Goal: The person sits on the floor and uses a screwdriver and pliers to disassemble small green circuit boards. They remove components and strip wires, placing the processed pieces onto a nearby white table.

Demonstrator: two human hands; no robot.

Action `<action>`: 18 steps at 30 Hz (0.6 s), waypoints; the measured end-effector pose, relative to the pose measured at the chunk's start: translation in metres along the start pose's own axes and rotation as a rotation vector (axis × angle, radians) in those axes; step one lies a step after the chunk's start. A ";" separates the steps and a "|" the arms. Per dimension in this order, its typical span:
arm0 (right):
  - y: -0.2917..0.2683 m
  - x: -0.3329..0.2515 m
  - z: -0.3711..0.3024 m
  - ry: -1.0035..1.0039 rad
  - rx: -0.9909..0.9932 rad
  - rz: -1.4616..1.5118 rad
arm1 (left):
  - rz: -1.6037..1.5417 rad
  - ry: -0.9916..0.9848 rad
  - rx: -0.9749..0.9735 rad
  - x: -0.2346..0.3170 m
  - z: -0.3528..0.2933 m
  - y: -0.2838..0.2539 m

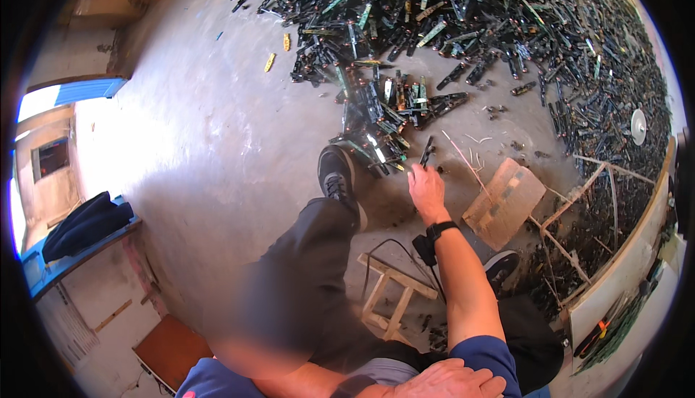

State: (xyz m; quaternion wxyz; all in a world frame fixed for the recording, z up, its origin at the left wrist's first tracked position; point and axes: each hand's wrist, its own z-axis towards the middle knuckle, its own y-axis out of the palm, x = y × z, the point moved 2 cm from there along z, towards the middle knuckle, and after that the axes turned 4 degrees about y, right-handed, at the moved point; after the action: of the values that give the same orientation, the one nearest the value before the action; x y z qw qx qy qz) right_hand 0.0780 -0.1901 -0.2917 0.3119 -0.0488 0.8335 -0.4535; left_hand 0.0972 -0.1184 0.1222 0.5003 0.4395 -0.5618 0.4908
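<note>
My right hand (428, 192) reaches forward over the floor, its fingers closed on the near end of a narrow black strip (428, 152). A black band circles that wrist, with a small black box hanging beside it. My left hand (452, 381) lies across my body by the right sleeve, back up, with its fingers stretched to the right and partly cut off by the lower edge. Nothing shows in it. Just ahead of the right hand is a heap of narrow black and green strips (384, 108), some with shiny or coppery spots.
A much larger pile of strips (449, 14) spreads across the far floor and right side. Near my right hand lie a brown block (505, 202) and a metal frame (572, 253). A wooden stool (394, 289) stands between my legs. Two yellow pieces (270, 62) lie left of the pile.
</note>
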 end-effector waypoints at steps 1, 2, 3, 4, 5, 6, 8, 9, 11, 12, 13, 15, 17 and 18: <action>-0.003 0.000 -0.013 -0.020 0.034 0.029 | -0.029 0.001 -0.020 0.001 -0.002 0.004; -0.010 -0.002 -0.029 -0.040 0.066 0.053 | -0.042 -0.002 -0.036 0.002 -0.007 0.008; -0.020 -0.003 -0.043 -0.055 0.105 0.074 | -0.054 0.002 -0.060 0.002 -0.009 0.011; -0.032 -0.003 -0.057 -0.097 0.141 0.083 | -0.065 0.007 -0.084 0.002 -0.011 0.014; -0.046 -0.005 -0.074 -0.137 0.177 0.085 | -0.078 -0.016 -0.074 0.002 -0.014 0.017; -0.061 -0.008 -0.088 -0.184 0.216 0.088 | -0.031 0.002 -0.116 0.000 -0.017 0.022; -0.093 -0.016 -0.115 -0.299 0.269 0.038 | 0.006 0.005 -0.059 -0.009 -0.029 0.044; -0.111 -0.020 -0.126 -0.331 0.285 -0.003 | 0.085 -0.021 -0.231 -0.012 -0.029 0.048; -0.142 -0.022 -0.148 -0.380 0.296 -0.082 | 0.046 0.008 -0.171 -0.011 -0.028 0.047; -0.163 -0.027 -0.158 -0.388 0.318 -0.120 | 0.035 0.021 -0.190 -0.010 -0.029 0.048; -0.184 -0.033 -0.171 -0.393 0.337 -0.156 | 0.043 -0.042 -0.264 -0.015 -0.031 0.055; -0.215 -0.035 -0.193 -0.403 0.403 -0.239 | 0.036 -0.033 -0.302 -0.011 -0.030 0.053; -0.240 -0.035 -0.216 -0.426 0.511 -0.308 | -0.003 0.034 -0.280 -0.012 -0.028 0.050; -0.251 -0.035 -0.230 -0.435 0.562 -0.340 | -0.025 0.066 -0.256 -0.011 -0.026 0.046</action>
State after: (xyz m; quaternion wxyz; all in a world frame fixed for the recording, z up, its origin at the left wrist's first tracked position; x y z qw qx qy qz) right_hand -0.0747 -0.1572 0.0132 0.4027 -0.1938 0.5713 -0.6885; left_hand 0.0563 -0.0870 0.1063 0.5765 0.3627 -0.5976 0.4231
